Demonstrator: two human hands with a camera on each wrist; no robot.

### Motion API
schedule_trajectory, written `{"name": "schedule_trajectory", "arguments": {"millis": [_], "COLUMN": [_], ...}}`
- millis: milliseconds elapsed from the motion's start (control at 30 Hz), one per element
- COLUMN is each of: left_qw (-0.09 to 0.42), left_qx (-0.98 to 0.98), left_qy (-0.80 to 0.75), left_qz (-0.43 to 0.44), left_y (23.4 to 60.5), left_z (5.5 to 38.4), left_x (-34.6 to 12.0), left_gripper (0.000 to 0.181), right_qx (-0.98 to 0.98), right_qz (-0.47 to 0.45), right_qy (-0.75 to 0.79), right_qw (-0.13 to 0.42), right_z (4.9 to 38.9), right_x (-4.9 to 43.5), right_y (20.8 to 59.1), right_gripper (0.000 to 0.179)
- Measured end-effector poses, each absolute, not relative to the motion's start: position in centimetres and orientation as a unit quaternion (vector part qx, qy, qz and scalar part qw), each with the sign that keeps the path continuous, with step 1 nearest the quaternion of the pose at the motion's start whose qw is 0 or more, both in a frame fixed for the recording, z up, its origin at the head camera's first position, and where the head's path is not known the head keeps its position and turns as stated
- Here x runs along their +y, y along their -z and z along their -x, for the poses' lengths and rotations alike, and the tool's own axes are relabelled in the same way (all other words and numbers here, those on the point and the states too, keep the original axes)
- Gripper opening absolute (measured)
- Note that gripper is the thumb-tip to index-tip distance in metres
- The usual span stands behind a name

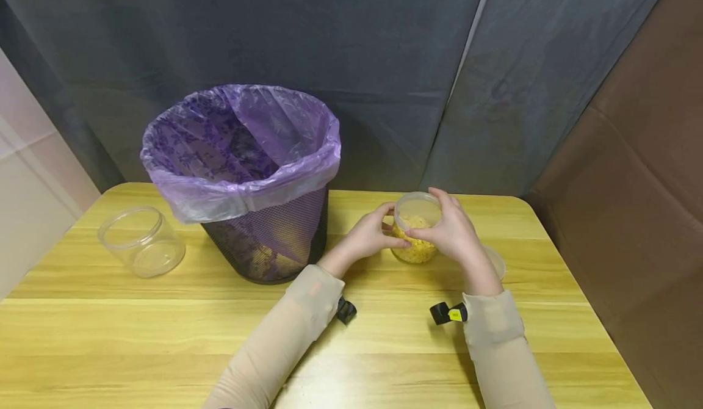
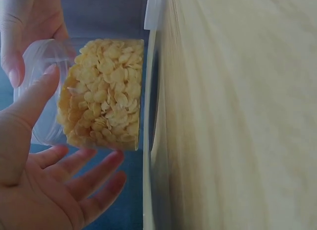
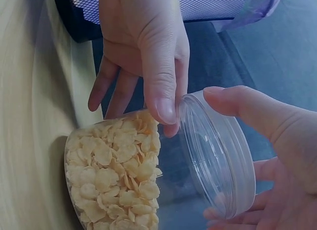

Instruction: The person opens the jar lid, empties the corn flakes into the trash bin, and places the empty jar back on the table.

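Observation:
A clear plastic jar (image 2: 101, 93), partly filled with yellow corn flakes (image 3: 116, 175), stands upright on the table between the two hands. My left hand (image 1: 362, 235) holds its side, thumb near the neck and fingers spread along the far wall. On top sits a frosted screw lid (image 3: 235, 160). My right hand (image 1: 456, 232) grips that lid between thumb and fingers; some fingertips are hidden behind it. Beside the right wrist, a second translucent lid (image 1: 496, 262) lies on the table, partly covered by the arm.
A black mesh bin (image 1: 263, 244) with a purple bag liner (image 1: 247, 192) stands left of the jar. Further left is an open, empty clear jar (image 1: 145, 244). A dark curtain (image 1: 362, 43) hangs behind the wooden table (image 1: 165, 336); a brown covering (image 1: 631, 183) borders the right.

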State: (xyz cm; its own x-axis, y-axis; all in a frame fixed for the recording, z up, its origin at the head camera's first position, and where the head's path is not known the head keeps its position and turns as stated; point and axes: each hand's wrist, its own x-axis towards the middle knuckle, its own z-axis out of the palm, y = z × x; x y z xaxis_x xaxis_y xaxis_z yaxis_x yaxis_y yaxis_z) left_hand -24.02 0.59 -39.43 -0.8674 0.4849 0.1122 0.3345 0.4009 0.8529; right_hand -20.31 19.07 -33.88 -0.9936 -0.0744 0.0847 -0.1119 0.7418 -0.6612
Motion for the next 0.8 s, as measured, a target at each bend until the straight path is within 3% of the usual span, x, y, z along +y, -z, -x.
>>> {"name": "schedule_trajectory", "arguments": {"millis": [567, 800], "left_qw": [0.068, 0.088], "left_qx": [0.822, 0.813], "left_qy": [-0.487, -0.496], "left_qz": [-0.288, -0.292], "left_y": [38.8, 38.5], "left_z": [23.5, 23.0], "left_x": [-0.1, -0.4], "left_gripper": [0.092, 0.094], "right_qx": [-0.928, -0.927], "right_qz": [-0.080, -0.088], "right_qy": [-0.363, -0.363], "right_qw": [0.020, 0.013], "right_z": [19.2, 18.6], "right_x": [19.2, 19.2], "right_y": [32.4, 31.7], "right_gripper": [0.099, 0.099]}}
